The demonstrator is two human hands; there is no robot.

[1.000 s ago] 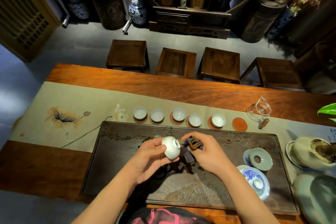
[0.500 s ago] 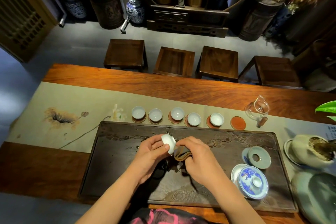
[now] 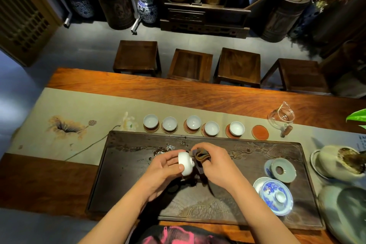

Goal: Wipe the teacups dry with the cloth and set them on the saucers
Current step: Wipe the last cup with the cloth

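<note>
A long wooden counter [image 3: 217,99] carries a pale runner [image 3: 83,109] and a dark tray [image 3: 126,184]. Behind the tray's far edge, five cups [image 3: 212,128] sit mouth-up, one per saucer; a sixth saucer [image 3: 260,132] at the right end is bare. Over the tray, the left hand [image 3: 160,172] clamps a white cup [image 3: 185,164] tipped sideways, foot toward the right. The right hand [image 3: 215,166] pinches a folded cloth [image 3: 200,157] against it.
</note>
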